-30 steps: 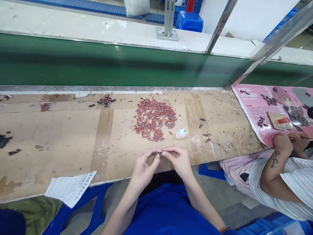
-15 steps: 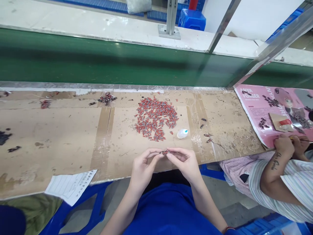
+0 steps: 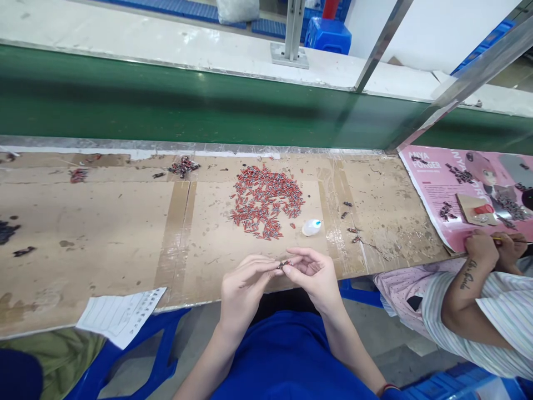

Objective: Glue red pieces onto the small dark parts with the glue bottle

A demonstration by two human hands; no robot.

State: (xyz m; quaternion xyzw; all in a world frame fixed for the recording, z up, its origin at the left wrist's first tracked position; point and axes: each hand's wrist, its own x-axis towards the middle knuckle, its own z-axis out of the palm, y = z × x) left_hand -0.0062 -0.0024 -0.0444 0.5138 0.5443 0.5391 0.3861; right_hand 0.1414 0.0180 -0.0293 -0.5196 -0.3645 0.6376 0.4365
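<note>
Small part [image 3: 285,265] pinched between the left hand [image 3: 245,286] and the right hand [image 3: 315,278], at the bench's near edge.
We see thumb and fingertips of each hand closed on it, neither clearly nearer; its long axis appears to run crosswise, hand to hand. Beyond, we note a loose heap of slender red pieces [image 3: 270,183] on stained, tape-seamed cardboard [image 3: 125,233], beside a rounded, translucent bottle [image 3: 310,228].

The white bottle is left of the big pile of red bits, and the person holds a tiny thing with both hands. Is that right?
Not quite: the head view shows the white bottle to the right of the big pile of red bits. The person's left hand and right hand do hold a tiny thing.
</note>
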